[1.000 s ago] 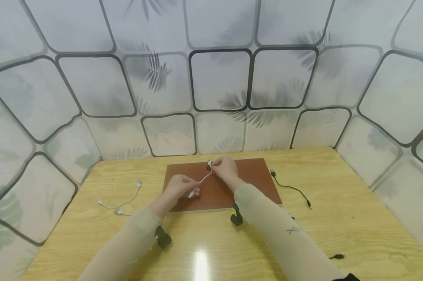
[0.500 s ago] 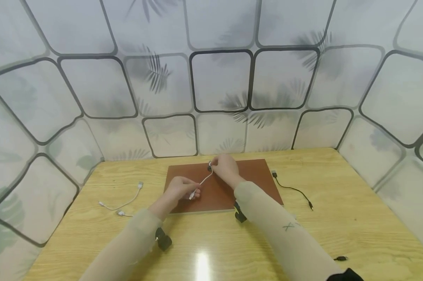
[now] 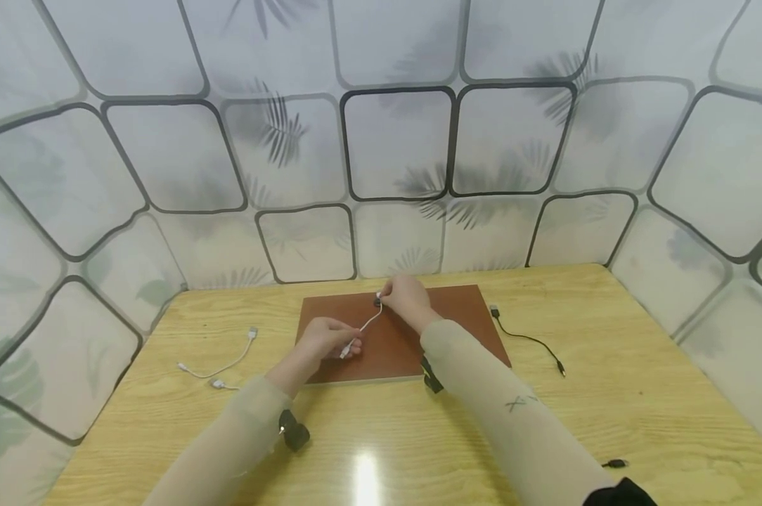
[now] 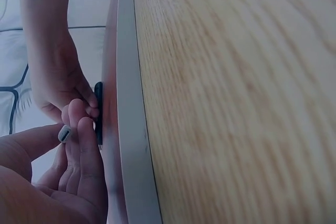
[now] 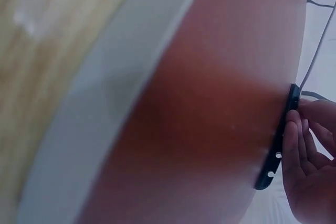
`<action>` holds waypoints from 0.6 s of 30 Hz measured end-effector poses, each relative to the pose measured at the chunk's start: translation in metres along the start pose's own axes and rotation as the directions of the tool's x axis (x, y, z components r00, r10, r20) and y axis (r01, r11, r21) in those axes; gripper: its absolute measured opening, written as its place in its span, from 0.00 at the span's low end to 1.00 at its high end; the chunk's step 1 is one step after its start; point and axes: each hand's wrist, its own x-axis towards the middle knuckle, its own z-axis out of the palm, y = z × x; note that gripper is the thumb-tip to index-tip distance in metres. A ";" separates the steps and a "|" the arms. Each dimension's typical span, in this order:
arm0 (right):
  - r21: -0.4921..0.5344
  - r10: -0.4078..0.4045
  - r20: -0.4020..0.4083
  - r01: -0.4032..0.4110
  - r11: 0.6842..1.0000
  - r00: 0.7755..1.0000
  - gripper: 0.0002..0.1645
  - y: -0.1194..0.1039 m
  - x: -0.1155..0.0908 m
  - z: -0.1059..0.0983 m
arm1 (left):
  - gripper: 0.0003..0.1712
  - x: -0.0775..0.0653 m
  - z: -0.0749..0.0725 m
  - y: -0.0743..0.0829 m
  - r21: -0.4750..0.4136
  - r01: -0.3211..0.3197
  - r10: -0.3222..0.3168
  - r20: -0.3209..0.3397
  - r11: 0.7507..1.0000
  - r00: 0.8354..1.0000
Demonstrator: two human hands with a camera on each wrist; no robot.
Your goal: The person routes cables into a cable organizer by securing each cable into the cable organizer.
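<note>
A brown board [image 3: 396, 355] lies on a wood-grain table [image 3: 419, 450], and both my hands are over it. On the board, near its far edge and a little left of its middle, sits a slotted black strip [image 5: 278, 138], a holder with two pale notches showing along one side. My right hand [image 3: 409, 299] is at the strip, thumb and fingertips pinching one end of a white cable [image 3: 372, 320] there; my fingers cover the spot, so I cannot tell whether the cable is seated in a slot. From the strip the cable runs slantwise over the board toward its near left part, where my left hand [image 3: 324, 339] grasps it between thumb and fingers, the plug at that end poking out.

Left of the board lie a loosely curved white cord [image 3: 232, 363] and, closer to the board, a pale plug [image 3: 217, 384] whose lead passes under my left sleeve [image 3: 229, 436]. Right of the board is a bent black cord [image 3: 533, 339]. Farther off, beyond the board's near right corner, a black plug [image 3: 616, 464] shows beside my right sleeve [image 3: 501, 407]. Behind the board rises a leaf-patterned backdrop [image 3: 396, 144].
</note>
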 end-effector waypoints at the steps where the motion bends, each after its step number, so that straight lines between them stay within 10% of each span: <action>1: -0.006 0.001 0.002 -0.001 1.000 1.000 0.06 -0.001 0.000 -0.001 | 0.14 0.000 0.000 0.000 -0.007 0.003 -0.003 0.002 1.000 1.000; 18: -0.113 -0.031 -0.025 0.028 0.993 0.999 0.05 -0.008 0.001 0.001 | 0.14 -0.001 0.000 0.000 -0.016 0.012 -0.012 0.003 1.000 1.000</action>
